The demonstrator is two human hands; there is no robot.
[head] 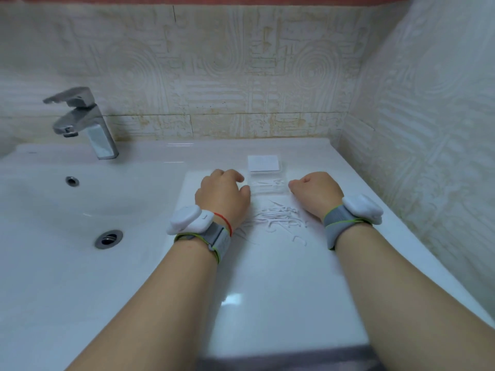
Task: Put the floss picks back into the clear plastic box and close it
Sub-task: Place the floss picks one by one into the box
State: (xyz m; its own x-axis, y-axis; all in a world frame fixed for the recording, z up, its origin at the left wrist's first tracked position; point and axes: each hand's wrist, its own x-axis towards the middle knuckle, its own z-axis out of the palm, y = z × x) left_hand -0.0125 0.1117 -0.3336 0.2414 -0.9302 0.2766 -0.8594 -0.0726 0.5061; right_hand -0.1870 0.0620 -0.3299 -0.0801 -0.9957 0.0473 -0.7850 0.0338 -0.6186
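White floss picks [273,220] lie in a loose heap on the glossy counter [267,277], between the two wrists and a little nearer to the person than the knuckles. Some more picks lie inside the clear plastic box [267,187], which stands open directly between the two hands. Its lid [263,163], with a white label, is folded back and lies flat just beyond the hands, toward the tiled wall [241,76].

Both forearms reach forward over the counter, almost parallel, with the backs of the hands turned up. The left hand [222,196] is arched, its fingers curled downward, and its thumb is just beside the left edge of the box. The right hand [314,194] is curled like a loose fist, and its thumb side is just beside the right edge of the box. The hands are apart, one on each side of the box. The fingertips are hidden under the hands, so I cannot tell if either hand holds the box or a pick.

Each wrist wears a grey strap with a white device, on the left [188,219] and on the right [361,208]. A thin red string [223,223] goes around the left wrist. Well to the left of the left hand are the basin [53,204], its drain [108,238] and a chrome faucet [80,119].
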